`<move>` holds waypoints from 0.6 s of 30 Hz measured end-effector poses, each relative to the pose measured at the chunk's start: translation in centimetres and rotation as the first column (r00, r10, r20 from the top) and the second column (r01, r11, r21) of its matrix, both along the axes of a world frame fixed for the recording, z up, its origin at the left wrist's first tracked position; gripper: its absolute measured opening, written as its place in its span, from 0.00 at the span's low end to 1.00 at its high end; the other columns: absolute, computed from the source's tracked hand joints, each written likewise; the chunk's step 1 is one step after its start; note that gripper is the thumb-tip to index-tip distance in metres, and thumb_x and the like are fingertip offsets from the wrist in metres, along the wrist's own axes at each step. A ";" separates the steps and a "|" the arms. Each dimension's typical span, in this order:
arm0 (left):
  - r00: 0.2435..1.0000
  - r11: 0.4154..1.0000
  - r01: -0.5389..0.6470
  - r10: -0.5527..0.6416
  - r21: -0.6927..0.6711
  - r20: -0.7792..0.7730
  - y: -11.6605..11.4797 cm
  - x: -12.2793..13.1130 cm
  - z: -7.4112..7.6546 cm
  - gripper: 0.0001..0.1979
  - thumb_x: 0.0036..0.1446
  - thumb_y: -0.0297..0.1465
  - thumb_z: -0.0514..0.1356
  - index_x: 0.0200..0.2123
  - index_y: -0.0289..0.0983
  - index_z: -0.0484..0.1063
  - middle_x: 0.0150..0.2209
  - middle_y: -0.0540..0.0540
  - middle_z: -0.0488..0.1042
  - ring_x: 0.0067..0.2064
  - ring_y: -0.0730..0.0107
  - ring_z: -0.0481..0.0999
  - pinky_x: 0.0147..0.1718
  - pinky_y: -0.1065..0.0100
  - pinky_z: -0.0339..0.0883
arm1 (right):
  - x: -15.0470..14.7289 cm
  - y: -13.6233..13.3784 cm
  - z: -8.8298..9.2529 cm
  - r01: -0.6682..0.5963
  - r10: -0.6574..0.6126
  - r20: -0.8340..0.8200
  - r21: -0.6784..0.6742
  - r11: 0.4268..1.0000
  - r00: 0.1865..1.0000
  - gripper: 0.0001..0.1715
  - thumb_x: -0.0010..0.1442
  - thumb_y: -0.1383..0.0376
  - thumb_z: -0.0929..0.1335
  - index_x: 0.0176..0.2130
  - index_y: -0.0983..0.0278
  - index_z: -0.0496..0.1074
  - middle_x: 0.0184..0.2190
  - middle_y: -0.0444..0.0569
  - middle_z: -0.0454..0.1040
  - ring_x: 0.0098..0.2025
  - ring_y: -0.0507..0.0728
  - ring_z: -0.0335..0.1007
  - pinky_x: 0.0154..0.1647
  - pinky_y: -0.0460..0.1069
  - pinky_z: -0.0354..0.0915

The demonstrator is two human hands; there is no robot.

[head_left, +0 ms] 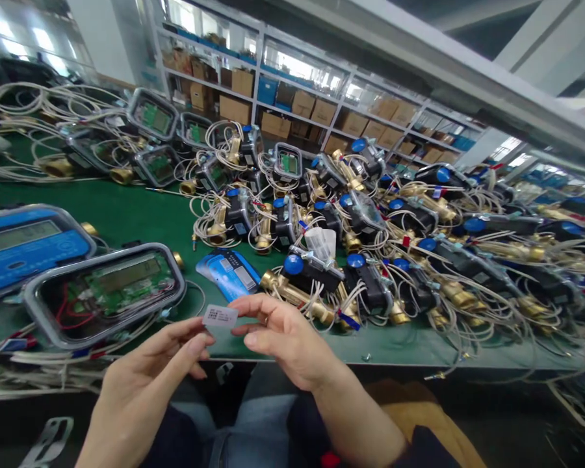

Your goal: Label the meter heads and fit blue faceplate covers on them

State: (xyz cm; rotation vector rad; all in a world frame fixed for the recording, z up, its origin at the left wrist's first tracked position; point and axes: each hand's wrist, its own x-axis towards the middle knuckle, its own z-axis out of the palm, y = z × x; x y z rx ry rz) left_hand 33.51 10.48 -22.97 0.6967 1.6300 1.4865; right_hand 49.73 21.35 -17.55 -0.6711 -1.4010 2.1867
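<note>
A small pale label (220, 316) with dark print is pinched between the thumb and fingers of my left hand (146, 370), just above the table's front edge. My right hand (292, 341) reaches in from the right, its index fingertip at the label's right edge. Its thumb stands apart from the fingers, with a gap between them. Left of the label lies a meter (107, 292) with a clear cover, its green circuit board and display showing. Behind the label, blue printed face plates (229, 273) lie on the green table mat (127, 211).
Many meters with brass pipe bodies (297, 296), blue caps and loose grey cables crowd the table's middle and right. Another meter with a blue face (34, 244) is at far left. More uncovered meters (153, 117) stand behind. Shelves with cardboard boxes (236, 109) line the background.
</note>
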 end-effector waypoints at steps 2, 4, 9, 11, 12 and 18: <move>0.999 1.000 -0.002 0.002 -0.011 0.037 -0.1 -0.1 0.0 0.18 0.51 0.44 0.67 0.42 0.43 0.78 0.36 0.51 0.79 0.36 0.70 0.75 0.32 0.77 0.70 | -0.3 0.0 -0.3 0.001 -0.001 -0.001 -0.082 0.997 1.000 0.20 0.46 0.67 0.73 0.42 0.63 0.73 0.41 0.46 0.74 0.41 0.54 0.70 0.51 0.52 0.63; 1.000 1.000 -0.010 0.011 -0.028 0.027 0.0 -0.1 0.1 0.17 0.50 0.44 0.68 0.40 0.42 0.78 0.35 0.52 0.78 0.35 0.72 0.74 0.32 0.77 0.68 | -0.3 0.1 -0.4 -0.010 0.011 0.006 -0.115 0.993 1.000 0.19 0.46 0.69 0.73 0.41 0.64 0.74 0.39 0.45 0.74 0.41 0.53 0.70 0.52 0.52 0.62; 0.998 0.998 -0.047 0.049 -0.043 0.045 0.0 0.0 0.3 0.14 0.48 0.44 0.69 0.32 0.41 0.78 0.32 0.52 0.76 0.31 0.74 0.72 0.29 0.77 0.67 | -0.7 0.3 -0.6 0.003 0.002 0.052 -0.096 0.995 0.999 0.15 0.46 0.69 0.71 0.38 0.64 0.74 0.36 0.44 0.74 0.39 0.52 0.68 0.50 0.50 0.61; 0.998 0.998 -0.056 0.058 -0.040 0.038 -0.1 -0.1 0.2 0.14 0.47 0.44 0.69 0.31 0.40 0.78 0.31 0.51 0.76 0.31 0.74 0.72 0.29 0.76 0.67 | -0.9 0.3 -0.9 0.001 0.005 0.076 -0.079 0.997 0.997 0.15 0.46 0.69 0.71 0.37 0.64 0.74 0.36 0.44 0.73 0.39 0.52 0.67 0.47 0.49 0.61; 0.998 0.998 -0.056 0.057 -0.040 0.027 -0.2 -0.2 0.1 0.14 0.47 0.44 0.70 0.31 0.39 0.78 0.31 0.51 0.76 0.30 0.73 0.72 0.29 0.76 0.67 | -0.9 0.3 -1.0 -0.001 0.007 0.086 -0.069 0.998 0.996 0.14 0.46 0.68 0.71 0.37 0.64 0.74 0.36 0.44 0.73 0.38 0.52 0.67 0.45 0.49 0.61; 0.988 0.990 -0.138 0.135 -0.036 -0.072 -0.6 -0.5 -0.8 0.11 0.48 0.40 0.70 0.31 0.41 0.78 0.26 0.53 0.75 0.28 0.74 0.71 0.27 0.75 0.65 | -1.5 0.8 -1.9 -0.031 -0.086 0.239 0.446 0.894 0.967 0.13 0.56 0.66 0.67 0.43 0.64 0.72 0.40 0.48 0.73 0.39 0.54 0.70 0.43 0.51 0.66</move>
